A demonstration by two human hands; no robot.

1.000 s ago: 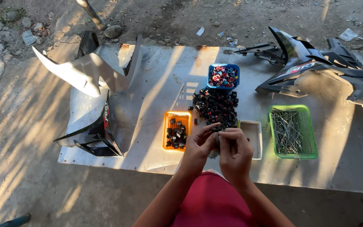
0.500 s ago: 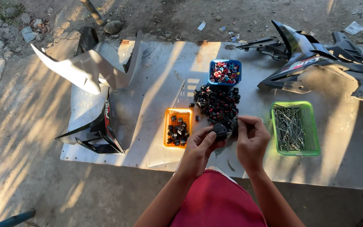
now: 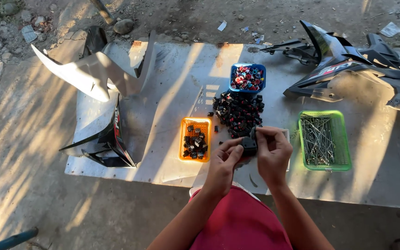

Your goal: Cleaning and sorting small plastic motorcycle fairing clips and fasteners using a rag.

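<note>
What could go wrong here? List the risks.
The small black part is pinched between left hand and right hand over the sheet's near edge; a slip might drop it to the ground. The loose pile of black parts has no tray, so a sleeve or elbow could scatter it.

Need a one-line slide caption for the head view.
Both hands, left and right, hold a small black part over a metal sheet, amid a black parts pile and three baskets.

At centre frame, the left hand (image 3: pixel 221 163) and right hand (image 3: pixel 272 153) pinch a small black part (image 3: pixel 248 146) together. Just above lies a pile of black parts (image 3: pixel 238 111), between an orange basket (image 3: pixel 195 139) and a green basket (image 3: pixel 325 140).
</note>
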